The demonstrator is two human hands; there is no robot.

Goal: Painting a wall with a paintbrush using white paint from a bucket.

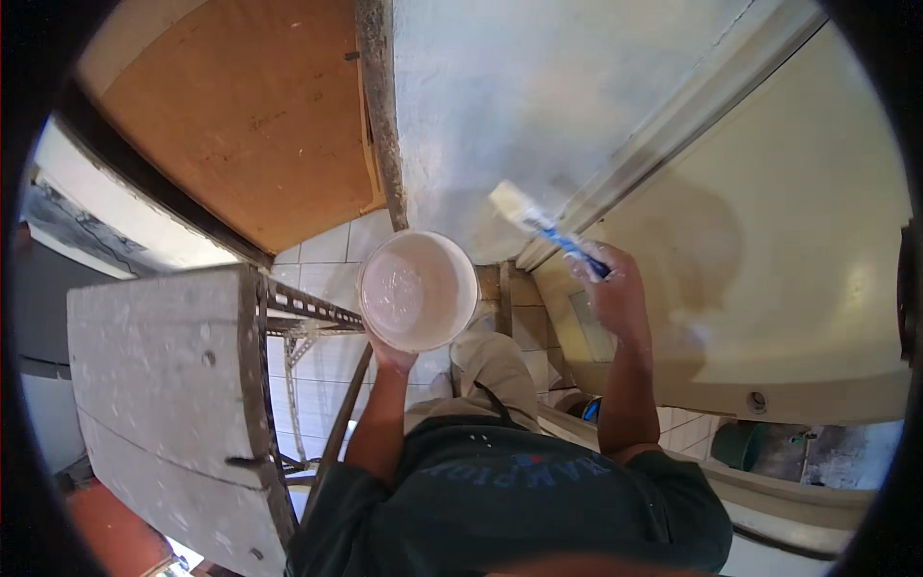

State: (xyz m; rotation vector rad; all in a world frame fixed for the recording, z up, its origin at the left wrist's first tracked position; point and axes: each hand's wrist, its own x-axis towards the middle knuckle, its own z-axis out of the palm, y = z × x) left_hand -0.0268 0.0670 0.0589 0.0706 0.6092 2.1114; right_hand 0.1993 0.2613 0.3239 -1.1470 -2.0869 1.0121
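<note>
Left hand (pixel 392 357) holds the white bucket (pixel 444 288) by its near side, pale liquid (pixel 395 289) inside; right hand (pixel 616 290) is closed around a blue-handled brush (pixel 545 229), right of the bucket, before the pale wall (pixel 519 87).

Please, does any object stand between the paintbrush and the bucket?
Nothing visible does. The right grip holds the paintbrush to the right of the open bucket in the left grip, and the pale wall shows through the gap.
</note>
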